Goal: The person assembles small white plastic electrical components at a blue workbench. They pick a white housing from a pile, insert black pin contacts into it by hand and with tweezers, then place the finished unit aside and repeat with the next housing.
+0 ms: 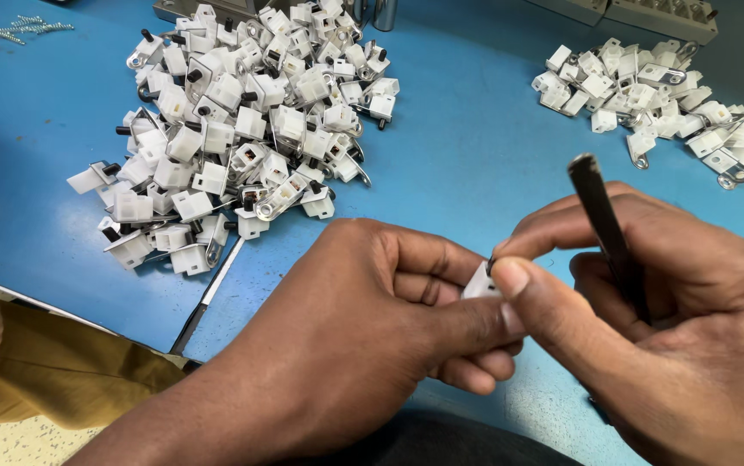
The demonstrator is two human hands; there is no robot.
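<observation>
At the far left, a fold of mustard-brown cloth hangs over the near edge of the blue tabletop. In the top left corner lies a small scatter of thin silvery metal springs. To their right spreads a large heap of small white plastic switch housings with black plungers and shiny metal tabs, reaching from the far edge down toward the middle of the tabletop. A slim dark rod-like tool with a pale shaft lies slantwise just below the heap, its upper end touching the nearest pieces.

In the near middle, the left hand comes in from the lower left, its fingers curled shut around a single small white plastic housing, of which only a corner shows between the fingertips. The right hand meets it from the right: its thumb and forefinger are pinched on the same white housing, touching the left fingertips, while the remaining fingers are folded against a slender black stick-shaped tool that stands up tilted out of the fist. So the housing is held off the tabletop, between both hands.

At the upper right lies a smaller pile of the same white plastic housings with metal ring tabs, well apart from the hands. Behind it, at the far edge, sits a grey metal fixture.
</observation>
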